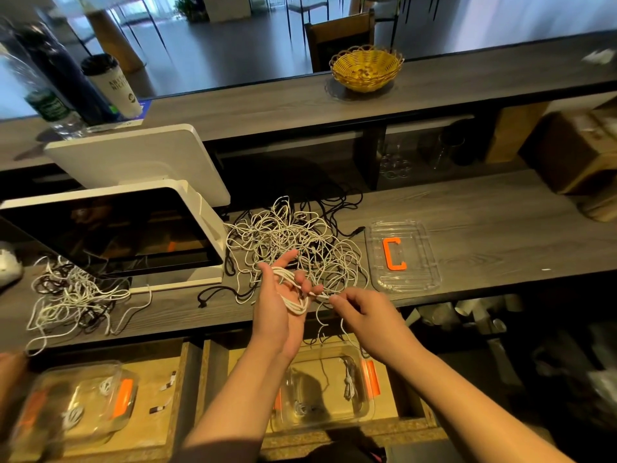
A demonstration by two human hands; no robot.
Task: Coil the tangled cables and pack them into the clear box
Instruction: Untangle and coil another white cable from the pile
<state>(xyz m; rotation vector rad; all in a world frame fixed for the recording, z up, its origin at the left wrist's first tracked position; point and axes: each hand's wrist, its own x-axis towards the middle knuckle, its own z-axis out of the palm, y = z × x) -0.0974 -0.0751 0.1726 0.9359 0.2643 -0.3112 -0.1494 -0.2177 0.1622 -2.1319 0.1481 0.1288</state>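
A big tangle of white and black cables [293, 238] lies mid-counter. My left hand [278, 295] is held palm up over the counter's front edge, with several loops of white cable [293, 304] wound round its palm and fingers. My right hand [360, 310] pinches that same white cable just right of the left fingertips. A clear lid with an orange C-shaped clip [394, 253] lies on the counter to the right. Below the counter sits a clear box [322, 392] holding coiled white cables.
A second cable tangle [71, 299] lies at the left front. A white screen on a stand [113, 235] stands left of the pile. Another clear box [80, 401] with coils sits at lower left. On the raised shelf are a yellow basket [366, 70], a cup and a bottle.
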